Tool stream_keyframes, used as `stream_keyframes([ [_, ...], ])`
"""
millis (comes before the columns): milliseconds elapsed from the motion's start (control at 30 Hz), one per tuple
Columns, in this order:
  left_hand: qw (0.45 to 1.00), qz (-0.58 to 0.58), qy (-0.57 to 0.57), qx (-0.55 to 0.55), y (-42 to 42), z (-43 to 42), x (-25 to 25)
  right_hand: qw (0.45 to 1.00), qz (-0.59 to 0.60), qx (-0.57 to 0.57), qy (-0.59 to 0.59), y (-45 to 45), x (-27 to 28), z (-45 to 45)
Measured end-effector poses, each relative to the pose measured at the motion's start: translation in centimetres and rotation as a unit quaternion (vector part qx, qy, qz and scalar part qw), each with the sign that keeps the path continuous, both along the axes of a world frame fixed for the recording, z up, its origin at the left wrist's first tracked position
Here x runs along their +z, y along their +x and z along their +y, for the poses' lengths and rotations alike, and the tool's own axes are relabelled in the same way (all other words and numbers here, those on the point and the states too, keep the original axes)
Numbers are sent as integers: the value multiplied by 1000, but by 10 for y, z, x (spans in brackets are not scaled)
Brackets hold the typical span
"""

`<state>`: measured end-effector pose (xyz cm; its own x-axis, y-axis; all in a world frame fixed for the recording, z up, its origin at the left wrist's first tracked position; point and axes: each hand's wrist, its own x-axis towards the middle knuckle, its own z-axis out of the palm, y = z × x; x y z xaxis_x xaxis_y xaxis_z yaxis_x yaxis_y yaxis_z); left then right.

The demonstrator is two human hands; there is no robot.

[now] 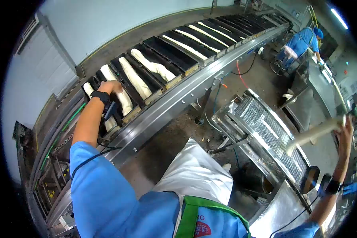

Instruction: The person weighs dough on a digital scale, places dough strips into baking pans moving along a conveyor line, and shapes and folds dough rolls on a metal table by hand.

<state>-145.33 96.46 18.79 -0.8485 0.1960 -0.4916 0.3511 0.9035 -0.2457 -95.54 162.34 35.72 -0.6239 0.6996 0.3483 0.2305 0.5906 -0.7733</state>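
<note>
My left hand (111,86), with a dark band on the wrist, rests on a long pale dough strip (125,104) lying in a black pan on the conveyor. Its fingers are mostly hidden, so their grip is unclear. Out at the far right, my right hand (345,129) is closed on the end of another dough strip (315,134). That strip is blurred by motion and hangs over a metal mesh belt (265,129). Beside my left hand, more pans hold dough, including a thick strip (135,79) and a twisted one (152,66).
The conveyor's steel side rail (178,105) runs from lower left to upper right, with thinner dough strips (184,47) in farther pans. A co-worker in blue (299,43) leans over a steel table (325,85). Cables and a red hose (242,74) hang near the floor.
</note>
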Motion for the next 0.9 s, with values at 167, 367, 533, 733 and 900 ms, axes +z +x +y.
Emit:
stream_keyframes([
  [167, 999, 25, 23, -15, -20, -21, -9, 974, 129, 181, -49, -166, 52, -80],
  [367, 976, -100, 178, -76, -35, -63, -34, 855, 211, 434, -188, -386, -50, -153],
  [533, 982, -65, 172, 32, 16, -9, 14, 785, -193, 586, 59, -429, -160, -226],
  [733, 989, 98, 39, 109, -2, 3, -3, 812, -185, 547, 86, -400, -196, -135],
  [900, 982, 59, 101, 147, -29, -40, -31, 832, -287, 445, -168, -335, -221, -7],
])
